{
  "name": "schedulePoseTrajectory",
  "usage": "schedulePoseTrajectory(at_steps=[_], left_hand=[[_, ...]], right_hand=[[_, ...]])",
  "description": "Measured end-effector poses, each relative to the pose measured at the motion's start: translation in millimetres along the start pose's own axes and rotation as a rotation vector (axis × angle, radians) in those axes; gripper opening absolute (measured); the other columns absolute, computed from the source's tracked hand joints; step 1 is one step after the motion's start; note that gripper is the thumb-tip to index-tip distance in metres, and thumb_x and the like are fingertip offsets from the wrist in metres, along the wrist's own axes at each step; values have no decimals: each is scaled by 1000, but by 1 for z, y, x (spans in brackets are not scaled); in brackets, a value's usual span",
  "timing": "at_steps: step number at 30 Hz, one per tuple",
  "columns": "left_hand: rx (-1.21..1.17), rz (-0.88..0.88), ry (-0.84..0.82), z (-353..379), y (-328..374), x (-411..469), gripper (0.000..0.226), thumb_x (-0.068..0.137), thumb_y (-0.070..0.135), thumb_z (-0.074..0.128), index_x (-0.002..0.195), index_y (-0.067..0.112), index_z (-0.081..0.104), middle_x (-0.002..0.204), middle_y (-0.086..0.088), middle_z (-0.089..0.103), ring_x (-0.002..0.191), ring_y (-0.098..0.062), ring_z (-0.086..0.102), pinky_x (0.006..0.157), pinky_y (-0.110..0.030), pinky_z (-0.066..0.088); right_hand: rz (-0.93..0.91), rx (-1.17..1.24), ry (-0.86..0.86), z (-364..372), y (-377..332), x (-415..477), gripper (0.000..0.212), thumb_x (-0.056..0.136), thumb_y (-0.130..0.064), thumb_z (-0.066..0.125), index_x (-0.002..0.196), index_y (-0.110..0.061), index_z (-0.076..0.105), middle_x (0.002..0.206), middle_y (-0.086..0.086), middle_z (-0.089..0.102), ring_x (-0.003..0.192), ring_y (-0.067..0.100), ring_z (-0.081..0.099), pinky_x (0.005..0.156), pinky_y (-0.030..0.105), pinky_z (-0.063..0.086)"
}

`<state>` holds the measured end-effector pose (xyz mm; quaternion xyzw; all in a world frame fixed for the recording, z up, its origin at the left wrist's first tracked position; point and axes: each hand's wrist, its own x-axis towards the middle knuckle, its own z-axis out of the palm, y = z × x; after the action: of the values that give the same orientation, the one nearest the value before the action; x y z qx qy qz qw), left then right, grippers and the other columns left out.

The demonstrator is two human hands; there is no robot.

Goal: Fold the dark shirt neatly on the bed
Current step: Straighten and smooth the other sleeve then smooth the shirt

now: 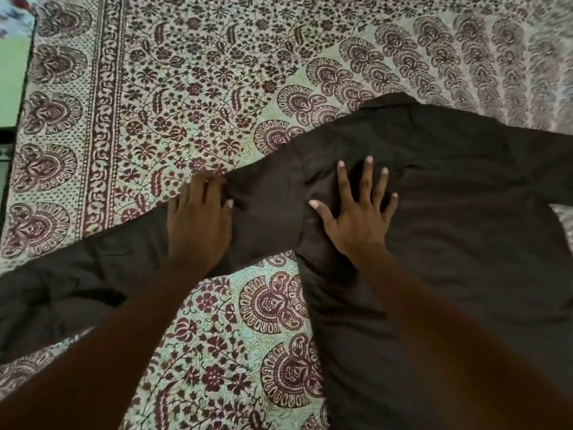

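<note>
Hands both down on the dark shirt point(449, 197), which lies spread flat on the bed, body to the right, collar at the far edge. Its sleeve point(93, 274) runs out to the left across the patterned bedspread point(155, 88). Left hand point(198, 221) sits on the sleeve near the shoulder — fingers curled over the sleeve's far edge, gripping the cloth. Right hand point(356, 221) lies flat just beside the armhole seam — fingers straight and splayed, pressing, grasping nothing.

Dark shirt point(449, 187) flat on patterned bedspread point(186, 88).
</note>
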<state>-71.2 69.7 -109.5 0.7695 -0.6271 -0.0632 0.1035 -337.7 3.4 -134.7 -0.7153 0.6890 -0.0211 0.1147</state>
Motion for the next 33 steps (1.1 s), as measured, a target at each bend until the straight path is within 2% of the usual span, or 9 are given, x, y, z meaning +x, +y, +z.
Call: schedulePoseTrajectory(at_steps=[7, 13, 15, 17, 19, 23, 27, 31, 33], left_hand=[[12, -31, -112, 10, -45, -66, 64, 104, 55, 31, 159, 22, 34, 172, -3, 23, 157, -27, 24, 117, -54, 30], [-109, 6, -109, 7, -70, -73, 62, 105, 48, 38, 161, 23, 32, 173, 1, 21, 159, -21, 20, 123, -48, 25], [-100, -52, -94, 3, -71, -77, 61, 106, 48, 34, 161, 21, 32, 172, -1, 23, 159, -23, 21, 123, -50, 25], [-35, -133, -89, -7, -87, -87, 62, 107, 50, 29, 161, 20, 31, 172, -4, 23, 158, -27, 21, 123, -52, 23], [32, -192, -95, -15, -110, -101, 65, 107, 53, 26, 162, 20, 28, 172, -6, 21, 159, -28, 19, 124, -53, 19], [136, -201, -94, -25, -153, -134, 70, 106, 56, 27, 164, 18, 25, 173, -7, 17, 160, -29, 18, 126, -53, 17], [119, -275, -53, -32, -185, -168, 70, 106, 55, 29, 164, 17, 24, 174, -8, 15, 160, -30, 17, 126, -54, 19], [84, -396, -5, -38, -216, -198, 71, 106, 56, 28, 165, 18, 21, 174, -8, 14, 161, -29, 14, 126, -56, 19], [39, -458, 4, -41, -227, -210, 71, 106, 56, 27, 166, 20, 19, 174, -6, 13, 161, -29, 13, 125, -56, 20]], right_hand=[[-262, -111, -45, 17, -60, 12, 110, 86, -93, 15, 166, -19, 4, 174, 0, -12, 159, 33, -16, 121, 67, -9], [-814, -216, -117, 34, -125, -18, 106, 87, -89, 13, 165, -18, 12, 173, 14, 2, 160, 35, -1, 124, 66, 10], [-681, -195, -51, 35, -124, -13, 99, 90, -85, 12, 165, -21, 16, 173, 11, 8, 160, 34, 3, 123, 67, 12], [-311, -122, 5, 36, -131, -15, 101, 90, -86, 14, 165, -20, 13, 173, 17, 5, 159, 40, -1, 124, 66, 8], [-113, -80, 4, 43, -151, -29, 108, 86, -90, 13, 165, -18, 9, 171, 24, -3, 157, 46, -8, 123, 68, 4], [-439, -132, -124, 63, -222, -73, 111, 86, -90, 11, 165, -12, 3, 170, 24, -9, 157, 44, -15, 123, 67, -1], [-745, -145, -134, 72, -261, -93, 95, 95, -81, 14, 166, -18, 10, 174, 11, -2, 160, 35, -7, 124, 67, 7], [-312, -87, -118, 72, -267, -102, 95, 91, -84, 5, 165, -26, 0, 172, 11, -14, 158, 37, -18, 123, 68, 0], [-296, -84, -128, 75, -285, -122, 102, 88, -88, 5, 165, -22, 0, 171, 16, -16, 156, 40, -19, 122, 69, 1]])
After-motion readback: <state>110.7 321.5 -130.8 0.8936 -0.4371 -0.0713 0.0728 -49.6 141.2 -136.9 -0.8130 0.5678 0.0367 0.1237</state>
